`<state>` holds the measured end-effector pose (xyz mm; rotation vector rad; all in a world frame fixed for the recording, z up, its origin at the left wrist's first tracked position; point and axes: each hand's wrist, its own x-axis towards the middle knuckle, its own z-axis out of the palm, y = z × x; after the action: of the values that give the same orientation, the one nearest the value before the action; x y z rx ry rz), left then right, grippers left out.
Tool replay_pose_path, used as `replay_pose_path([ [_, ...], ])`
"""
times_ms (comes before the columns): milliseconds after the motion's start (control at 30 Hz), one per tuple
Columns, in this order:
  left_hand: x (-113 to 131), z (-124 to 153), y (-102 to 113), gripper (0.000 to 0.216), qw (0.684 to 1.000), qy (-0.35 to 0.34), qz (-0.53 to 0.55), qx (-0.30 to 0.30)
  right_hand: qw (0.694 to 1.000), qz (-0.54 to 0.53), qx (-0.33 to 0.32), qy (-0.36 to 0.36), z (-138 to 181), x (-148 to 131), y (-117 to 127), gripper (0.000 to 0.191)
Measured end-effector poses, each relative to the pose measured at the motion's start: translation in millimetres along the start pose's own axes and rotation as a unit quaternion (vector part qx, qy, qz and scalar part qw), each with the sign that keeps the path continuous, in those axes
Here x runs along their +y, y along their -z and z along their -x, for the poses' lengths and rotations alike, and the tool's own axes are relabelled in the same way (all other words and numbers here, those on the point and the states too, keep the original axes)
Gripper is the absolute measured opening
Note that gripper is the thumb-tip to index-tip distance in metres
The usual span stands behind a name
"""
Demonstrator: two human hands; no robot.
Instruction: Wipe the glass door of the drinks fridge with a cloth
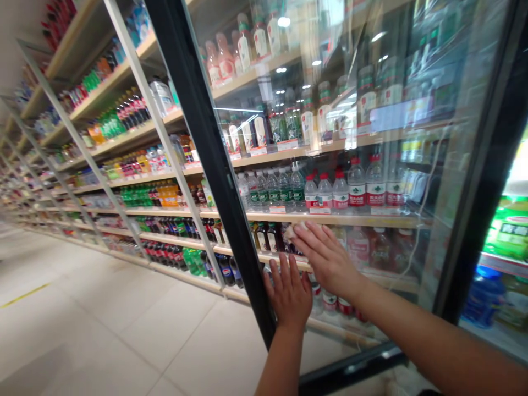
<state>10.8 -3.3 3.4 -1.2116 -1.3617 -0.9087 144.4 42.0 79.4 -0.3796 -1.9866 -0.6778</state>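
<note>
My right hand (330,261) presses a crumpled pale cloth (293,230) against the glass door (330,346) of a drinks fridge. The fingers lie over the cloth, so part of it is hidden. Lower and further left, my left hand (290,297) rests on the glass with its fingers spread, next to the black door frame (231,187). It holds nothing. The door stands swung open, and bottles show through its pane, among them water bottles with red caps (324,190).
Long shelves of bottled drinks (165,225) run away to the left over a pale tiled floor (103,324). At the right edge, the fridge interior shows a green-labelled pack (509,225) and a blue container (482,297). Ceiling lights reflect in the glass.
</note>
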Motion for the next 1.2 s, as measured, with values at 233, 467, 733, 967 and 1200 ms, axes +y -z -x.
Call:
replay_pose_path([
  [233, -0.1, 0.1, 0.0, 0.069, 1.000, 0.002, 0.002, 0.001, 1.000, -0.004, 0.007, 0.002, -1.1, 3.7, 1.9, 0.059],
  [467, -0.9, 4.3, -3.4, 0.070, 1.000, 0.014, 0.015, -0.001, 0.993, 0.000, 0.079, -0.085, -3.4, 29.3, 9.2, 0.069],
  [733, -1.9, 2.6, -5.4, 0.074, 1.000, 0.002, -0.002, 0.011, 0.996, 0.013, 0.065, -0.064, 0.4, 61.7, 23.8, 0.070],
  [967, -5.7, 5.7, -8.8, 0.076, 1.000, 0.003, 0.001, 0.000, 0.997, 0.035, 0.055, -0.052, 41.3, 68.7, 16.5, 0.070],
  [1200, -6.2, 5.3, -11.4, 0.076, 1.000, 0.004, 0.003, 0.008, 0.978, 0.031, 0.150, -0.139, 44.3, 104.1, 27.7, 0.070],
])
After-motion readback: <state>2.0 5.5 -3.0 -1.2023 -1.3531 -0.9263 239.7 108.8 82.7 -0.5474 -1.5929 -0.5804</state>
